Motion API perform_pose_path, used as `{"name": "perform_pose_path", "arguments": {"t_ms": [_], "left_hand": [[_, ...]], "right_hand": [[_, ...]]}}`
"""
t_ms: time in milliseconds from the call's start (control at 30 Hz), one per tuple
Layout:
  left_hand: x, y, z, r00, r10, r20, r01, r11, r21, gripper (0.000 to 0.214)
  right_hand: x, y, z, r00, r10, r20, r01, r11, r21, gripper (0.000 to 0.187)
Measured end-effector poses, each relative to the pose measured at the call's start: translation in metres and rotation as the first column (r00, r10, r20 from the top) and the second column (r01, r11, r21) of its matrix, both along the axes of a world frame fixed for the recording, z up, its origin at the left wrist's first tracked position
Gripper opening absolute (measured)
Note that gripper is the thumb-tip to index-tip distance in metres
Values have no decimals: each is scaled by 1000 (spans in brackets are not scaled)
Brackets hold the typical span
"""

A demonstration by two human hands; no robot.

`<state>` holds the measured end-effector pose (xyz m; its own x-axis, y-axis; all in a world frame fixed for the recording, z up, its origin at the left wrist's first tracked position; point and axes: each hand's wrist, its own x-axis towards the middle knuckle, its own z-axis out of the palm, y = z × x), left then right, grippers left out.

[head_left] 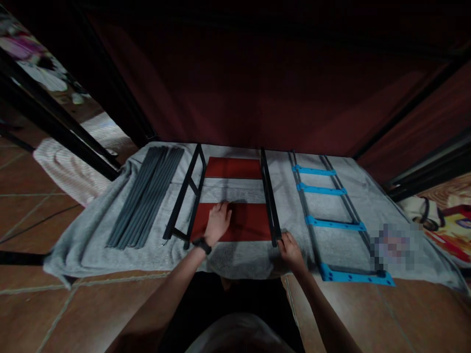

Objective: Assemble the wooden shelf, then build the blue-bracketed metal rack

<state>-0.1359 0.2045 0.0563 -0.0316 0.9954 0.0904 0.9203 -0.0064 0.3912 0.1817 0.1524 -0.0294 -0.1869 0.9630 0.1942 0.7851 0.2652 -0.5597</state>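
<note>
My left hand (218, 223) lies flat with fingers spread on the near red panel (250, 221), a black watch on its wrist. A second red panel (233, 167) lies farther back. My right hand (290, 250) curls round the near end of a black metal rail (269, 196) that runs along the right side of the red panels. Another black frame piece (186, 196) stands along their left side. Everything rests on a grey blanket (91, 240) spread on the tiled floor.
A bundle of several grey rods (145, 196) lies at the left of the blanket. At the right lies a ladder-like frame with blue crosspieces (333, 223). Dark red curtain behind; black posts at far left; colourful clutter at far right.
</note>
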Motion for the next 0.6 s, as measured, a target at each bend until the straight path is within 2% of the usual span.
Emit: {"name": "perform_pose_path", "arguments": {"t_ms": [67,133,233,333,433,500,600], "left_hand": [[4,35,-4,996,-47,-80,38,994,-105,39],[6,53,-9,983,-123,-134,101,982,-157,36],[5,61,-15,967,-191,-169,163,972,-166,34],[5,65,-13,965,-201,-168,165,964,-207,39],[4,75,-5,966,-205,-159,160,953,-256,45],[3,80,2,963,-222,-152,173,943,-284,48],[2,81,15,958,-264,-112,230,941,-249,54]], "right_hand": [[-1,-4,3,1000,-10,8,10,1000,12,39],[-5,-10,7,1000,6,0,-6,1000,21,51],[-16,-16,15,999,33,-37,-33,999,-6,56],[-28,-17,20,999,-10,-46,10,1000,-18,39],[-35,-14,17,998,-62,0,62,998,4,31],[-35,-12,13,995,-88,40,87,996,13,33],[-31,-11,8,990,-126,61,126,992,10,39]]}}
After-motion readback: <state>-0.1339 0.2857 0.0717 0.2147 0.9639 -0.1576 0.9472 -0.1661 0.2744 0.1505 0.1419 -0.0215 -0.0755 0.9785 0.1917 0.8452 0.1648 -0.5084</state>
